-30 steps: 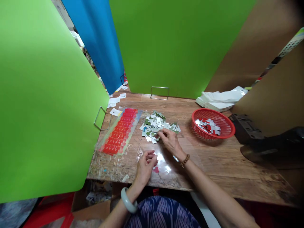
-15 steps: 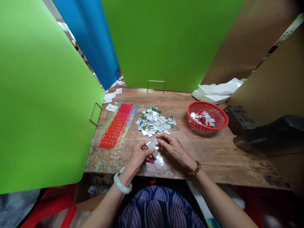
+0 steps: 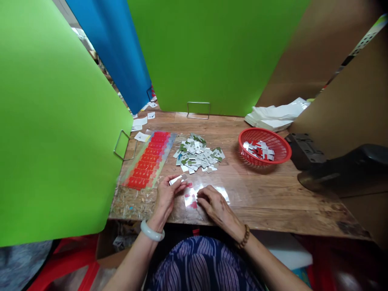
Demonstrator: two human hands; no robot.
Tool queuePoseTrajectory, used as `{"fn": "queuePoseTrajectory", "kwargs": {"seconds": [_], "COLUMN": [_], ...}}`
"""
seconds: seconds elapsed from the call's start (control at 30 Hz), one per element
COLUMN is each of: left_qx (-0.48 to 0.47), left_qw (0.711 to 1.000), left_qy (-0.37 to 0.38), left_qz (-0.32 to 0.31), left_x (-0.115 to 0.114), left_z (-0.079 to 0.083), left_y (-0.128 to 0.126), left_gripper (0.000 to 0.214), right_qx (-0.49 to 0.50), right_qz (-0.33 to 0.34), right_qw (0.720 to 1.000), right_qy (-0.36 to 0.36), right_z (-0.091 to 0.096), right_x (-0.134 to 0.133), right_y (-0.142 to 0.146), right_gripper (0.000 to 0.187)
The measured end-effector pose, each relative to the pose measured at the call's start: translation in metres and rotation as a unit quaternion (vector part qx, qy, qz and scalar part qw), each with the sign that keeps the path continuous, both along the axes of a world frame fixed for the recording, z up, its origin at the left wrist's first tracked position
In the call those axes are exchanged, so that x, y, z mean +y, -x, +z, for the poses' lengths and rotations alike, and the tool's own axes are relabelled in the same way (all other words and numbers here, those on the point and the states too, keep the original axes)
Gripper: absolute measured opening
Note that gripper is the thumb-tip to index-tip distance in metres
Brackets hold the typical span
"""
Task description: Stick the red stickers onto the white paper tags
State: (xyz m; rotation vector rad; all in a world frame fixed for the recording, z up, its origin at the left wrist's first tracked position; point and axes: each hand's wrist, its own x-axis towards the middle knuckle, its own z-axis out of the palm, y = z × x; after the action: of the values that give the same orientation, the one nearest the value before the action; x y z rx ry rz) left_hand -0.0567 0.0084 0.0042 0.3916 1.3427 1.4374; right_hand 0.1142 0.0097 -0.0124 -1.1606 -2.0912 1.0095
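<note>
The left hand (image 3: pixel 166 195) was clenched in a pinch, thumb and fingertips grasping a small white paper tag (image 3: pixel 176 180) just above the bench, the tag's free end pointing toward 2 o'clock. A pale green stone bangle (image 3: pixel 151 231) sat on that wrist. Just beside it at 3 o'clock, the right hand (image 3: pixel 213 203) lay palm down with its fingers bent. Their tips touched a short clear film strip with red stickers (image 3: pixel 190 199) that lay flat on the worn wooden bench (image 3: pixel 273 202), near its front edge. Whether those fingers gripped the strip or only pressed on it could not be told. A brown bead bracelet (image 3: pixel 244 236) circled the right wrist.

Near the hands at 12 o'clock lay a loose heap of small white-and-green paper tags (image 3: pixel 197 155). At 10 o'clock lay a long clear sheet with rows of red stickers (image 3: pixel 148 159), stretching away toward 1 o'clock. At 2 o'clock, well apart from the hands, stood a round red plastic mesh basket (image 3: pixel 263 161) with white and red tags inside. Beyond it at 12 o'clock rested a stack of white plastic bags (image 3: pixel 275 115), and just beside the basket at 3 o'clock sat a black metal machine (image 3: pixel 306 151). Upright bright green panels (image 3: pixel 60 121) walled the bench at 9 and 12 o'clock, with a blue panel (image 3: pixel 121 52) between them.
</note>
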Motion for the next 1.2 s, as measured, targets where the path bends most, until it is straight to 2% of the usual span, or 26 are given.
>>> {"fn": "queuePoseTrajectory", "kwargs": {"seconds": [0.13, 0.33, 0.57, 0.67, 0.83, 1.03, 1.2], "left_qx": [-0.001, -0.008, -0.013, -0.014, -0.014, -0.006, 0.015], "left_qw": [1.000, 1.000, 1.000, 1.000, 1.000, 1.000, 0.999], "left_qy": [-0.012, -0.008, 0.004, 0.005, -0.003, -0.012, -0.028], "left_qz": [0.023, 0.008, 0.005, 0.000, -0.001, -0.004, -0.030], "left_x": [0.008, 0.019, 0.026, 0.027, 0.027, 0.024, 0.023], "left_z": [-0.006, -0.016, -0.030, -0.034, -0.037, -0.032, -0.033], "left_y": [0.007, 0.004, 0.009, 0.012, 0.012, 0.010, 0.006], "left_gripper": [0.024, 0.024, 0.022, 0.021, 0.018, 0.019, 0.024], "right_qx": [-0.004, -0.062, -0.136, -0.107, -0.003, -0.019, -0.024], "right_qz": [-0.008, -0.027, -0.016, -0.013, -0.021, -0.052, -0.046], "right_qw": [0.999, 0.994, 0.991, 0.994, 0.997, 0.995, 0.997], "right_qy": [-0.039, -0.082, -0.002, -0.019, -0.075, -0.077, -0.060], "right_z": [-0.005, -0.012, -0.010, -0.010, -0.014, -0.016, -0.015], "right_x": [0.016, 0.032, 0.049, 0.047, 0.032, 0.030, 0.034], "right_y": [0.021, 0.041, 0.049, 0.048, 0.045, 0.049, 0.052], "right_gripper": [0.008, 0.011, 0.008, 0.011, 0.015, 0.016, 0.020]}}
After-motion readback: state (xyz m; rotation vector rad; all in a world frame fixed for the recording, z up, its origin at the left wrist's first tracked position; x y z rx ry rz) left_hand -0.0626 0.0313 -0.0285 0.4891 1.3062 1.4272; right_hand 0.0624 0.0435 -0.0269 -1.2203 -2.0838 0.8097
